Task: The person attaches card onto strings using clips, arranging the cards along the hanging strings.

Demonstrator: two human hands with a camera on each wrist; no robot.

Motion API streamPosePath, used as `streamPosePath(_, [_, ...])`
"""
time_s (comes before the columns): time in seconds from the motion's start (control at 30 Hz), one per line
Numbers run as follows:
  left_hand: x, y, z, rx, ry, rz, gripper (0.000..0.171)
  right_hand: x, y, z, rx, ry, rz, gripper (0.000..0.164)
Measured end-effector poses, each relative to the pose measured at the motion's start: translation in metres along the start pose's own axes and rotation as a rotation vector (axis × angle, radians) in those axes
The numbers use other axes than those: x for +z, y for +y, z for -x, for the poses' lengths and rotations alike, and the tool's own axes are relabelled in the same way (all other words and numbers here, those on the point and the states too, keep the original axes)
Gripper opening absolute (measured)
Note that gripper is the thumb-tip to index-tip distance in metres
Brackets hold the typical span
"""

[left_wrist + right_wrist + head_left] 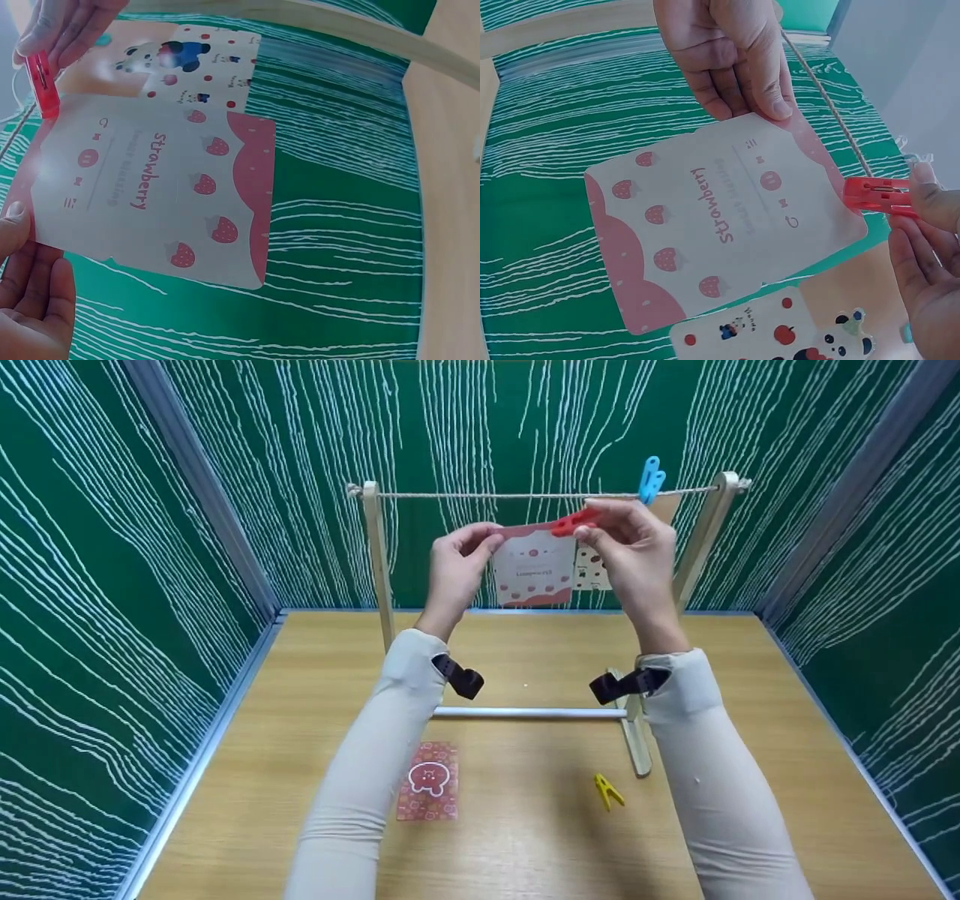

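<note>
My left hand (456, 570) pinches one upper corner of a white and pink strawberry card (534, 570) between thumb and fingers. At the other end of the card's top edge, my right hand (641, 559) pinches a red clothespin (572, 522), whose tip overlaps the card's pink border in the right wrist view. The card hangs just below a thin rope (480, 496). Close behind it on the right is a panda card (161, 64), partly hidden by my right hand in the head view. A blue clothespin (651, 480) sits on the rope above that one.
Two wooden posts (377, 555) carry the rope, and a pale crossbar (532, 712) joins the stand near the table. On the wooden table (247, 780) lie a red card with a bear face (429, 802) and a yellow clothespin (607, 790). Green walls with white lines surround it.
</note>
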State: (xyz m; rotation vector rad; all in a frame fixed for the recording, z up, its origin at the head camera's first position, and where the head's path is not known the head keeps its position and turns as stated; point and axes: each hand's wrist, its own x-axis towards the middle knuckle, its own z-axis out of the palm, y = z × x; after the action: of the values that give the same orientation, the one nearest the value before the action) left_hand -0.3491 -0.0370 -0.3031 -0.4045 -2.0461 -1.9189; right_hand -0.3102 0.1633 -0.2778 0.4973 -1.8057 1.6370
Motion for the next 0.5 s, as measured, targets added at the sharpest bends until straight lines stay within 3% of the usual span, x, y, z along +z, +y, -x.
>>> streamPosePath(0.5, [0.004,0.011,-0.011,0.042,0.019,-0.018,0.021,0.004,-0.014,-0.016,-0.091,0.061,-0.047,0.017])
